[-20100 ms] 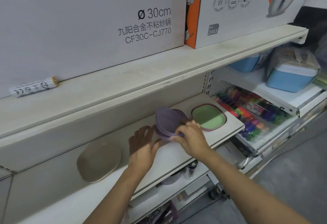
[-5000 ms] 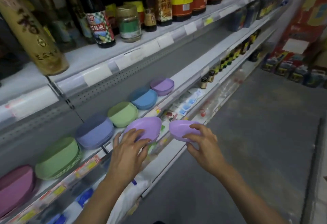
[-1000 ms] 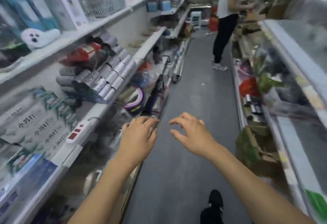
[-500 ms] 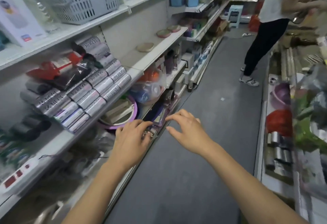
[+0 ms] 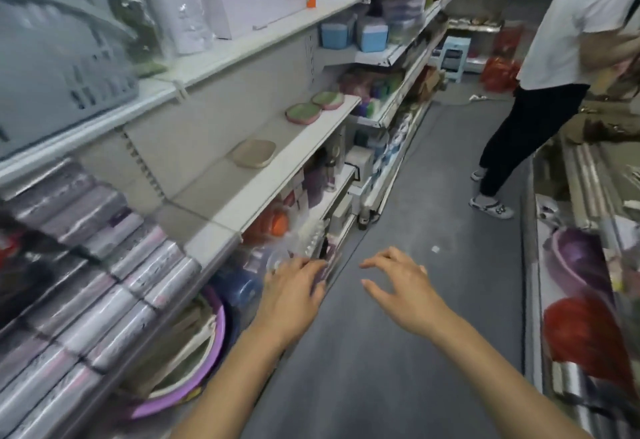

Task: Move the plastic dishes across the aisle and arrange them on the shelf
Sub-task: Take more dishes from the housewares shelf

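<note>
I am heading for the beige dish (image 5: 254,153) mid-frame; left hand (image 5: 294,294) and right hand (image 5: 403,288) both loose, empty. Risk: motion blur spoiling the reach.

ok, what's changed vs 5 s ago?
Both purple bowls have been let go: left hand and right hand are now empty, fingers loosely spread. The view has turned from the sauce-bottle shelf toward the shelf with the beige dish and two green dishes. Those dishes look untouched.

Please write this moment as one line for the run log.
left hand: open, empty | right hand: open, empty | beige square plastic dish, two green pink-rimmed plastic dishes: on white shelf
</note>
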Tool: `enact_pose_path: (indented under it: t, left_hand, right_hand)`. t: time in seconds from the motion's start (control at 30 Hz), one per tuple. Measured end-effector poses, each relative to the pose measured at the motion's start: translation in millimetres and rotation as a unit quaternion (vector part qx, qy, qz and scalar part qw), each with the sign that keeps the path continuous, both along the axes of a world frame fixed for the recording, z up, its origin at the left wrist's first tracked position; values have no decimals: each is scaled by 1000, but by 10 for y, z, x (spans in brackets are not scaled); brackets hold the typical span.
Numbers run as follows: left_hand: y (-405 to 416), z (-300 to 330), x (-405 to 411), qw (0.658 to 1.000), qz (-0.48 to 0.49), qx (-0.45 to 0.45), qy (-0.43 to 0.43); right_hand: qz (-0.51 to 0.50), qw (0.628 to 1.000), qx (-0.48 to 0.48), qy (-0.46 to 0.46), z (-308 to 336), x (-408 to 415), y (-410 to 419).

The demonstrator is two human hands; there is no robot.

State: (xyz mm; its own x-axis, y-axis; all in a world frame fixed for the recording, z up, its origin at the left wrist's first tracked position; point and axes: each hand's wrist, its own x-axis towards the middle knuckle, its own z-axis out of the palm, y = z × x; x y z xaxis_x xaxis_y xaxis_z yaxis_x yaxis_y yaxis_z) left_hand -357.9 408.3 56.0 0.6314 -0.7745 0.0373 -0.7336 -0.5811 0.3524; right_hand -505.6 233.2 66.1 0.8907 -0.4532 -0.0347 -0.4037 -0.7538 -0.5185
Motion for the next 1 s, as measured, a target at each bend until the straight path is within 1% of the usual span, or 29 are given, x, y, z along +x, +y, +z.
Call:
enact_pose_path:
  t: [0.1,0.2,0.27,0.4,0.47,0.57,0.7,0.87,1.0]
  left_hand:
    - [-692,170,436,999,-27,-1,-20]
    - [-1320,231,786,999,-37,-4,-29]
    - [-1755,141,1034,999,-35,6,-28]
    - [-2672,-19,1546,998,-11,54,-16]
    - [-3050,-56,1768,997,13,81,9]
    - [-3530,-51,2097,996,52,75,23]
    - [-3991,-96,2542,993,106,39,33]
    - [-4368,-175,3448,983,174,63,8]
    - [-4691,-378,4238,975,203,91,6]
  right_hand:
    - [-29,999,23,-8,-33,393,-613]
    - [-28,999,31,-7,-142,772,-1180]
    - [-19,999,31,-9,-250,1042,-1624]
    - [14,999,37,-8,-439,1648,-2691]
    - [37,998,43,15,-477,1906,-3192]
    - [80,996,32,31,-452,2362,-3879]
    - [127,991,26,15,-387,3107,-4548]
    - [184,983,7,8,-405,4123,-5024]
    - [198,980,-6,27,-522,4879,-5377]
